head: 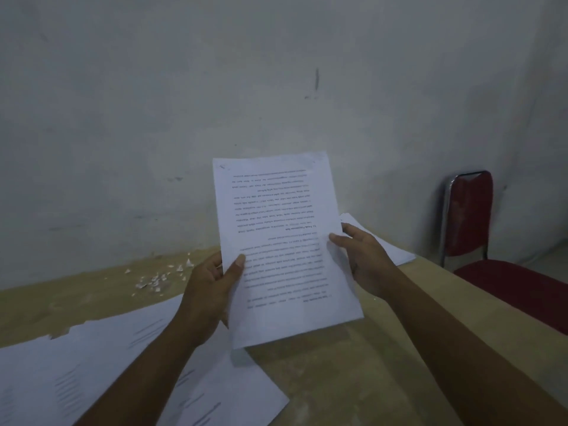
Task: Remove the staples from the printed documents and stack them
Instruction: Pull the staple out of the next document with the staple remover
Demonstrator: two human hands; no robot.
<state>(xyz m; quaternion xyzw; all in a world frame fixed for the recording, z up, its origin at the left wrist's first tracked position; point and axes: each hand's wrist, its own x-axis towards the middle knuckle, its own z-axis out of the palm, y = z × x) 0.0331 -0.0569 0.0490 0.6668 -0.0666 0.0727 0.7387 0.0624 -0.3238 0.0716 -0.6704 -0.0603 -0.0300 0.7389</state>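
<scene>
The bench point(353, 379) is the biggest worry. Its right edge runs close under my right arm, and a sheet that slips from my grip could slide off it toward the red chair point(467, 216).

The loose sheets point(92, 358) lie fanned and overlapping across the near left of the bench, not squared. If I drop the next pages there carelessly, sets will likely mix and I will lose the order.

The document point(276, 210) I am working on is off the bench, held upright in front of me with its print upside down to my eye. Held by its lower half only, the upper part could flop or crease.

A smaller pile point(387, 247) sits on the bench behind my right wrist. A wide move of that arm could push it over the far edge.

My left hand point(209, 290) grips the document's left edge, thumb on the front and fingers behind. My right hand point(365, 259) pinches the right edge the same way. If the two pull apart unevenly, the pages may tear at the bound corner.

The torn scraps point(156, 279) by the wall suggest that corners can rip.

A small dark mark point(222, 166) at the top left corner may be the staple, but it is too small to tell. Pried bare-handed, it could prick a finger.
</scene>
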